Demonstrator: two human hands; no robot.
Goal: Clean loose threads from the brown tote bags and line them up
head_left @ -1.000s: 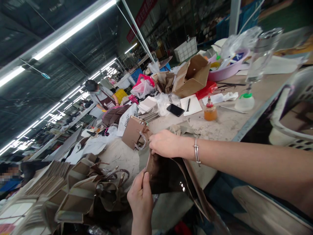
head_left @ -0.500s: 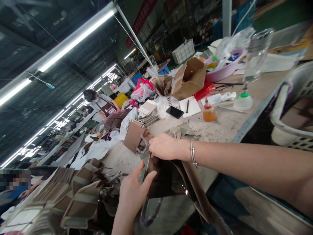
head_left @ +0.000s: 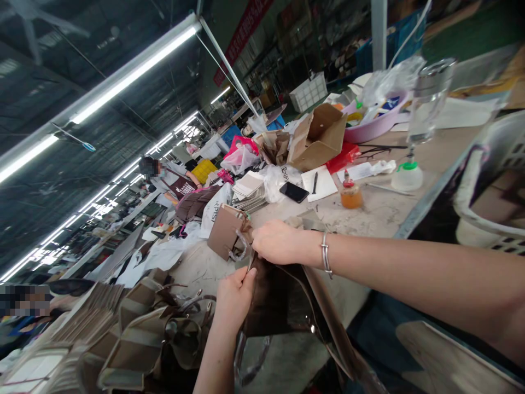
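A glossy dark brown paper bag [head_left: 283,301] lies open on the worktable in front of me. My left hand [head_left: 233,298] is closed, pinching the bag's left edge near its mouth. My right hand [head_left: 276,242], with a silver bangle on the wrist, is closed on the bag's upper rim just above the left hand. A clear plastic handle loop [head_left: 250,358] hangs from the bag below my left hand. Another brown bag [head_left: 225,232] with a clear handle stands just behind my hands.
Folded brown bags [head_left: 135,334] pile up at the lower left. On the table [head_left: 385,210] lie stacked cards [head_left: 248,189], a black phone [head_left: 294,192], an orange glue bottle [head_left: 351,194], a white bottle [head_left: 407,176], a cardboard box [head_left: 322,137] and a pink basin [head_left: 375,123]. A white basket [head_left: 488,186] stands right. A person [head_left: 172,175] works farther back.
My left hand, pinching the bag's edge a second ago, opened and let go, then came back up and closed on the edge again, higher. My right hand has stayed on the rim.
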